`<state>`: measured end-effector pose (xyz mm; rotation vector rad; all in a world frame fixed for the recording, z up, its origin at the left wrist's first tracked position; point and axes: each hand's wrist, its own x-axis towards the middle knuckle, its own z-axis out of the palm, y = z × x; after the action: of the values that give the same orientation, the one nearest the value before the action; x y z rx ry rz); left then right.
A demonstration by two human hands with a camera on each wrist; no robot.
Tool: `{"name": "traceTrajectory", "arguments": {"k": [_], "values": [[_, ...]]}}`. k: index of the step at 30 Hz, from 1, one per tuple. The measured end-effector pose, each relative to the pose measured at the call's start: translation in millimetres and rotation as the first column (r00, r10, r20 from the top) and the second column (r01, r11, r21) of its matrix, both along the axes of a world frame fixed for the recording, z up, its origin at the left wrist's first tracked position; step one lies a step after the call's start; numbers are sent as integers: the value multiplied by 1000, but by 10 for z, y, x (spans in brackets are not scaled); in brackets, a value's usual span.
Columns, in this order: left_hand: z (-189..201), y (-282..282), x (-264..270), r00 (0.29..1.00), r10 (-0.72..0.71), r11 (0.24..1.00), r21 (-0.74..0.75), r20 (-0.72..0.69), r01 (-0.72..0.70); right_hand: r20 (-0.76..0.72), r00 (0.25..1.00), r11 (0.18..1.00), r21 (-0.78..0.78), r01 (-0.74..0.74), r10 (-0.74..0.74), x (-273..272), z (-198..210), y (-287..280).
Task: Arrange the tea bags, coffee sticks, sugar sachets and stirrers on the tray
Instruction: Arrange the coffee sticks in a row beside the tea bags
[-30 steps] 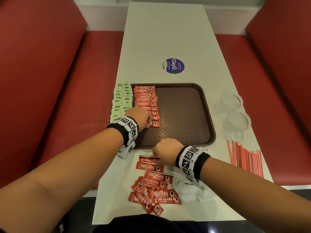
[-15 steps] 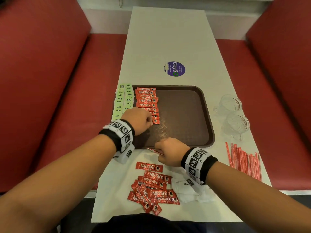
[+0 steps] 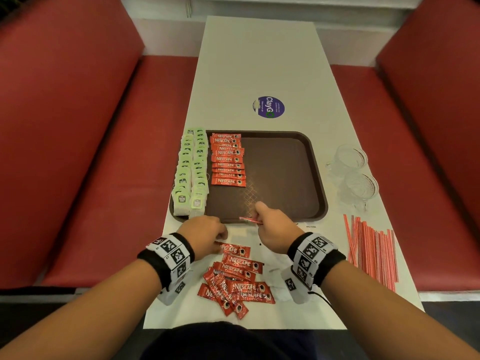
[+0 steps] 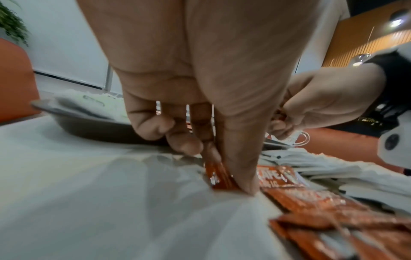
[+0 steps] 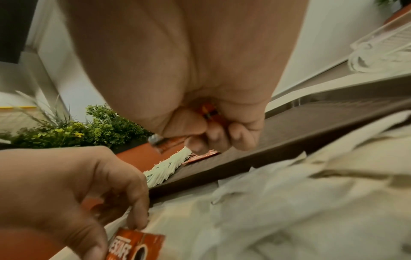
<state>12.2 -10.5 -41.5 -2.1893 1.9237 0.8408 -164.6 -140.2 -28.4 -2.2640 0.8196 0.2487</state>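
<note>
The brown tray holds two columns of green tea bags along its left side and a row of red coffee sticks beside them. My right hand grips one coffee stick edge-on above the tray's near rim; the stick shows red between the curled fingers. My left hand pinches the left end of a coffee stick at the top of the loose pile, with thumb and fingers on the stick. White sugar sachets lie under my right wrist. Red stirrers lie at the right.
Two clear glass cups stand right of the tray. A purple round sticker is on the white table beyond it. Red bench seats flank the table. The tray's right half is bare.
My left hand left the row on the tray and came back to the loose pile, taking hold of a stick. My right hand lifted a stick from the pile towards the tray's near rim.
</note>
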Motion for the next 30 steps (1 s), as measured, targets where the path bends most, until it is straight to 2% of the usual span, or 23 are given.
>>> {"name": "traceTrajectory", "arguments": {"k": [3,7,9,12,15,22,25,28,30], "values": [[-29,24,-20,1000,12,1000,-15,18,-11,52,999,1000,-18,9,-8,-50,-18,44],[2,23,-12,999,41,998,-41,2,-41,72,994,990,-121,-68,77,-93,-60,74],[71,6,9,997,64,992,-103,-44,-68,69,994,992,-102,-75,82,-84,-38,80],[192,-28,62,988,90,975,-190,-122,-113,156,985,993,-98,-63,78,-63,19,82],[278,-44,133,980,102,970,-201,-170,-136,229,969,990,-120,-72,98,-39,43,61],[311,-59,270,963,112,947,-267,-244,-178,256,964,995,-84,-54,74,-2,53,-10],[320,-169,301,983,122,939,-304,-138,-159,230,973,997,-67,44,-28,17,38,-37],[302,-337,383,957,287,913,-314,36,-261,238,958,984,-32,173,-160,5,43,-93],[268,-453,436,939,328,924,-244,106,-296,253,950,980,-27,197,-184,-8,58,-125]]}}
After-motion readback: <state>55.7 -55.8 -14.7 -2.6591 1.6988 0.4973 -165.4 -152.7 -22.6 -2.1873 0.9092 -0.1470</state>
